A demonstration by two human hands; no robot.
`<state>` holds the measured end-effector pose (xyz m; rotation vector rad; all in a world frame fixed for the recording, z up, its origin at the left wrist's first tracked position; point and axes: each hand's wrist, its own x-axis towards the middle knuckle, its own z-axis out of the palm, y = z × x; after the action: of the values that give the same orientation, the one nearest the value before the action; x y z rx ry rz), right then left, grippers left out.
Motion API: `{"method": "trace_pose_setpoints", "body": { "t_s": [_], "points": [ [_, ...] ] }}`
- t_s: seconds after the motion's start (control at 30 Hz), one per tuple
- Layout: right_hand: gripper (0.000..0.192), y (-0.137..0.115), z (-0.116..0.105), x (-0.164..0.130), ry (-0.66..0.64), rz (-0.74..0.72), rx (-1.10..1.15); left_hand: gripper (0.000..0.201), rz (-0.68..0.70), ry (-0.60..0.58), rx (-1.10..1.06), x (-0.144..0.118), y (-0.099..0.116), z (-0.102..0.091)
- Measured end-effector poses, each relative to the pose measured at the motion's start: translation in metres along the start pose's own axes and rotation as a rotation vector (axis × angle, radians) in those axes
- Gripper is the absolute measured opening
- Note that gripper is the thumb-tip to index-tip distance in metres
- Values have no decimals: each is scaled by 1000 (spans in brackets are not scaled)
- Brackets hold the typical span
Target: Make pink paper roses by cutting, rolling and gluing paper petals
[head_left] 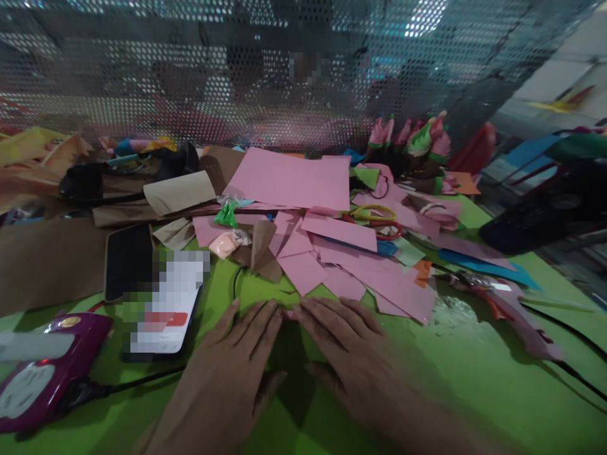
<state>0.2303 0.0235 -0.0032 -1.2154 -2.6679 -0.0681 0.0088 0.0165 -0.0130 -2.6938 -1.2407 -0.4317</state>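
Here both hands, left hand (pixel 232 366) and right hand (pixel 351 354), press flat, grip wide, no writing readable.

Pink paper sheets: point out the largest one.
The big pink sheet at the back of the pile, lying flat and uncut; the others nearer the hands are smaller cut pieces.

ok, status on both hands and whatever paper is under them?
Left hand and right hand flat, palms down, fingertips meeting. Small pink paper piece at the fingertips on the green table cover. Loose pink paper sheets heaped just beyond.
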Motion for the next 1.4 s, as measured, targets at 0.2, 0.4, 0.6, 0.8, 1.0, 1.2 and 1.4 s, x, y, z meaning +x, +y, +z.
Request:
{"method": "trace_pose_setpoints", "body": {
  "t_s": [0.2, 0.4, 0.6, 0.8, 1.0, 1.2, 1.4],
  "points": [
    [50, -2, 1, 1, -87, 17, 66, 48, 20, 31, 5, 4, -4, 3],
    [52, -2, 2, 9, -117, 92, 96, 51, 18, -25, 37, 12, -11, 5],
    [55, -11, 1, 5, -78, 94, 94, 55, 81, -9, 111, 3, -7, 6],
    [55, -16, 1, -6, -64, 55, 100, 57, 82, -3, 127, -6, 4, 0],
    [53, -7, -1, 9, -57, 72, 106, 55, -4, -14, 93, 9, -3, 5],
    [35, -1, -5, 25, -28, 59, 35, 37, 49, -10, 116, 21, -13, 6],
    [21, 5, 3, 37, 27, 69, 8, 23, 28, 10, 100, 36, -14, 3]
  ]
}}
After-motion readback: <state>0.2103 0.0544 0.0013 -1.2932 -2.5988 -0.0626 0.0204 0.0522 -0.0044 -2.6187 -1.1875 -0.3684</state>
